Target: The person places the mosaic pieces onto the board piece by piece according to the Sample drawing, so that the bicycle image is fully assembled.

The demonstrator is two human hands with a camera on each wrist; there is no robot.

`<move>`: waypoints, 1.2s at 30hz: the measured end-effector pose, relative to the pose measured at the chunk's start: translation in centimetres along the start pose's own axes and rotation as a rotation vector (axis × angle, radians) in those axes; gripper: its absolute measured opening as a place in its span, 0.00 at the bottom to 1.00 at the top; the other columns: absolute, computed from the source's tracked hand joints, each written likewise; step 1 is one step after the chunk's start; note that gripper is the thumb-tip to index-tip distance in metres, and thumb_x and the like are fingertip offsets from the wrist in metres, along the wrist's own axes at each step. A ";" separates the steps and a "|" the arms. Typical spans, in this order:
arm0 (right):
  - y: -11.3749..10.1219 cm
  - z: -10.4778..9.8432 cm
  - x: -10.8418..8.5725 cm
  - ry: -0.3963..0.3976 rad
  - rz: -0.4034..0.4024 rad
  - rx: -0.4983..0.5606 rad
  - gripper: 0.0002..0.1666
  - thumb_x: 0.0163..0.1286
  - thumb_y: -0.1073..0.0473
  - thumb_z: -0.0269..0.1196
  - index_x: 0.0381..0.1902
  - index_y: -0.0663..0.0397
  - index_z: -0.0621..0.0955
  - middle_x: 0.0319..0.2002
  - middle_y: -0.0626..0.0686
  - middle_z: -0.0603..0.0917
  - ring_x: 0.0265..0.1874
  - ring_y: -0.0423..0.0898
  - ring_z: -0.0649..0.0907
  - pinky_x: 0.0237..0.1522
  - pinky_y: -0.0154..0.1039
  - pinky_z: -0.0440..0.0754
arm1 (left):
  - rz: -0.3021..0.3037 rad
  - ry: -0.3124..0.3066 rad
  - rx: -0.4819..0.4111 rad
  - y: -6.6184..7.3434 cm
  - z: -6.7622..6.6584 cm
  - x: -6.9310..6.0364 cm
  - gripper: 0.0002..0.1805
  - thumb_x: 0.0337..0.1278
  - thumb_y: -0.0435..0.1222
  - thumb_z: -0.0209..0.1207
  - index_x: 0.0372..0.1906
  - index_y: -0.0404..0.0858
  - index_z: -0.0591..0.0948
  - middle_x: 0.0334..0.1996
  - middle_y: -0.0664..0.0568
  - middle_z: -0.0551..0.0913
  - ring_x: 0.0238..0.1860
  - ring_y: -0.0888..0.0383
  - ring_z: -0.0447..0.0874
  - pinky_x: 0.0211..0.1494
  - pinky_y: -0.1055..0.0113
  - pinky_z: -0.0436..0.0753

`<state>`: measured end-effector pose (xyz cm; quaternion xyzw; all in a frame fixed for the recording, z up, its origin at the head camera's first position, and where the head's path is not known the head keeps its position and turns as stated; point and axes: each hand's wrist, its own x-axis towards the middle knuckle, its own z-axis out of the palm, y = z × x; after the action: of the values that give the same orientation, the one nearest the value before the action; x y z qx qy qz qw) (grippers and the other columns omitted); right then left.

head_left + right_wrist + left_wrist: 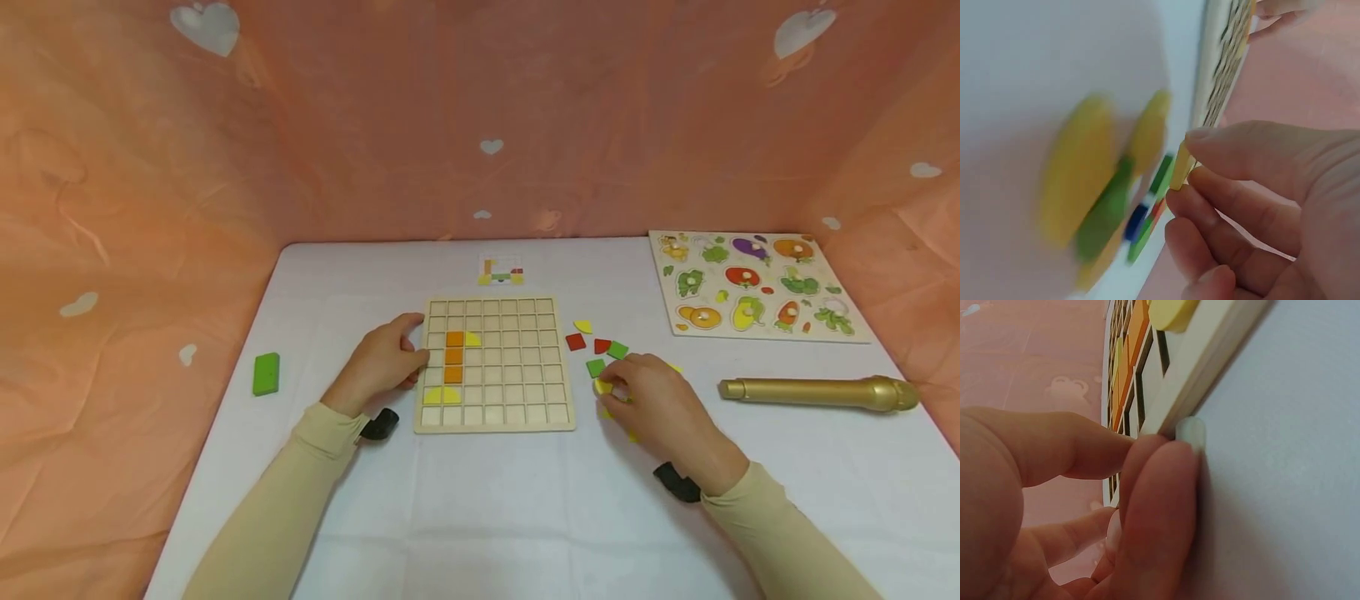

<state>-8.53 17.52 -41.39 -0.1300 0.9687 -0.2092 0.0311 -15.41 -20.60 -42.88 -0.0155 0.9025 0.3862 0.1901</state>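
A square wooden grid board (511,367) lies flat on the table, with three orange squares (453,357) in a column. Yellow quarter-circle pieces (442,396) sit near its lower left, and another lies beside the top orange square. At the board's left edge, my left hand (382,360) grips the rim with thumb and fingertips. My right hand (660,404) pinches a yellow piece (1180,165) between thumb and fingers, right of the board. Under and around this hand are loose pieces: red (575,342), green (596,368), yellow (582,326) and a blue one (1137,221), partly hidden in the head view.
A small pattern card (501,270) lies behind the board. Toward the back right is a vegetable puzzle board (761,287), with a gold microphone-shaped stick (817,392) in front of it. A green block (266,374) stands at left. Pink cloth surrounds the white table.
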 end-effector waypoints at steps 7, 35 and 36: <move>-4.1 1.8 2.1 0.013 -0.128 0.004 0.11 0.65 0.63 0.76 0.45 0.57 0.91 0.43 0.51 0.91 0.46 0.50 0.86 0.52 0.49 0.88 | 0.007 0.006 0.002 -0.1 0.2 0.2 0.38 0.73 0.39 0.64 0.83 0.43 0.66 0.40 0.44 0.81 0.27 0.54 0.86 0.34 0.65 0.87; -16.1 8.1 5.8 -0.097 -0.499 -0.018 0.07 0.65 0.63 0.75 0.41 0.49 0.92 0.38 0.47 0.88 0.43 0.46 0.84 0.49 0.40 0.86 | 0.011 0.002 0.029 -0.4 -0.2 0.3 0.38 0.71 0.40 0.63 0.83 0.44 0.66 0.37 0.46 0.82 0.26 0.55 0.85 0.34 0.67 0.82; -16.2 8.1 5.8 -0.097 -0.500 -0.029 0.07 0.65 0.63 0.75 0.41 0.49 0.92 0.38 0.47 0.88 0.43 0.46 0.84 0.49 0.40 0.85 | 0.011 0.005 0.030 -0.4 -0.2 0.3 0.38 0.71 0.40 0.63 0.83 0.44 0.66 0.36 0.46 0.82 0.26 0.55 0.86 0.34 0.66 0.83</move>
<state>-9.35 -1.47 -42.16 -0.3756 0.9068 -0.1900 0.0228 -15.67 -21.00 -43.13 -0.0085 0.9087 0.3735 0.1861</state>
